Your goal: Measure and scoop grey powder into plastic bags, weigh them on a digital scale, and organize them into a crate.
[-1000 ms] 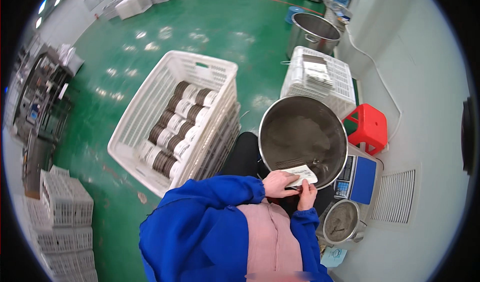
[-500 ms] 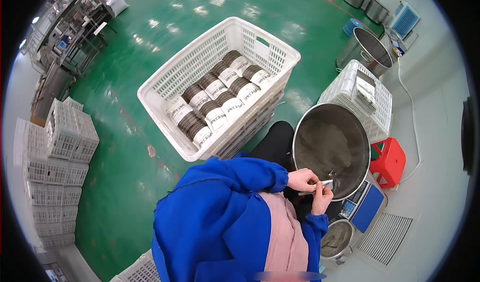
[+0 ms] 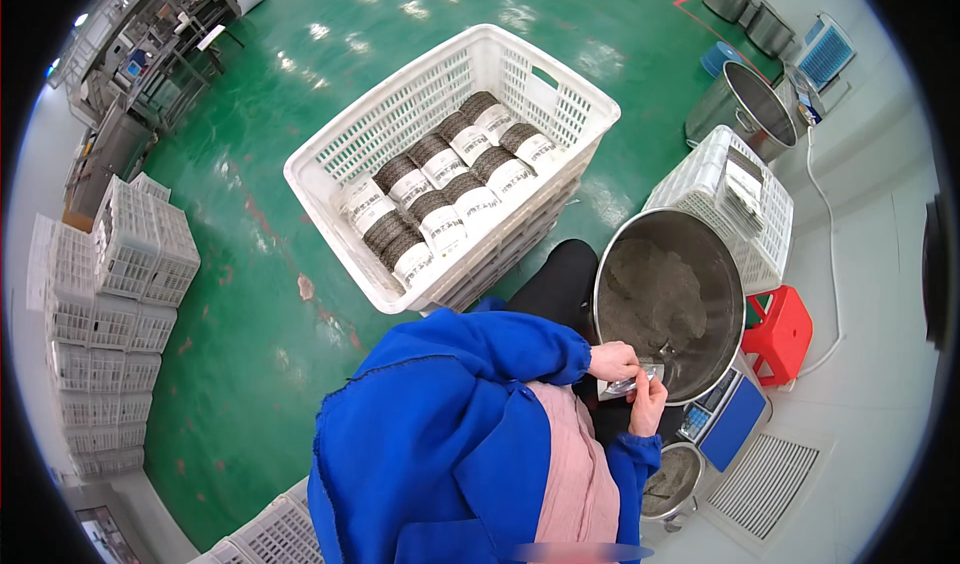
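Observation:
Both hands meet at the near edge of a large round metal pot [image 3: 738,304] that holds grey-brown powder [image 3: 655,289]. My left hand [image 3: 613,361] is closed on a small white-and-silver packet [image 3: 618,387], with its fingers bent over the upper side. My right hand [image 3: 648,404] pinches the same packet from the right, thumb and fingertips together. Part of the packet is hidden behind the fingers. A metal scoop-like piece [image 3: 668,348] lies in the powder close to the hands.
Ahead, a white plastic crate [image 3: 350,274] on a stack holds rows of brown packs with white labels. Right are a blue-topped scale [image 3: 735,424], a red stool [image 3: 780,334] and an upturned white crate [image 3: 700,169]. A smaller pot [image 3: 675,479] stands near.
Both hands stay together by the pot's near edge. The packet has turned and shows more of its silver side. The whole view has shifted slightly.

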Tool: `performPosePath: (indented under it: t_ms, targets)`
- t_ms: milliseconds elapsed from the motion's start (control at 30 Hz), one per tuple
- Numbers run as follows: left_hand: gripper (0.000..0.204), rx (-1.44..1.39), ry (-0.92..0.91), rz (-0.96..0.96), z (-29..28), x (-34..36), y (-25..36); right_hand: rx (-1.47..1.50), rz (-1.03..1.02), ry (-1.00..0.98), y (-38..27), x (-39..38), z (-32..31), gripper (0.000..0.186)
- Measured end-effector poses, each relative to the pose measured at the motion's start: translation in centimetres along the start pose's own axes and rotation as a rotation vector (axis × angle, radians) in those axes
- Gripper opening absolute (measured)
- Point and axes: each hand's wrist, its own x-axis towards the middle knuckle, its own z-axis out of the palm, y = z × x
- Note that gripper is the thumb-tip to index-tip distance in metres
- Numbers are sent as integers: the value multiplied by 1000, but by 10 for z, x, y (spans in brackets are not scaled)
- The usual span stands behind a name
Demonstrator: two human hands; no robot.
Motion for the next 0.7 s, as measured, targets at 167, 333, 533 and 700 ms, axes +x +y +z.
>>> performPosePath:
  t_ms: [167, 333, 533, 700]
  targets:
    - [23, 489, 155, 50, 17, 6, 1, -472, -114, 201, 18, 2, 3, 31]
    - [16, 787, 253, 152, 23, 13, 2, -1101, -226, 426, -3, -3, 22, 35]
    - [12, 927, 53, 317, 25, 5, 24, -513, -85, 372, -2, 18, -28, 26]
    - [13, 789, 351, 272, 36, 29, 8, -504, -362, 424, -30, 13, -4, 38]
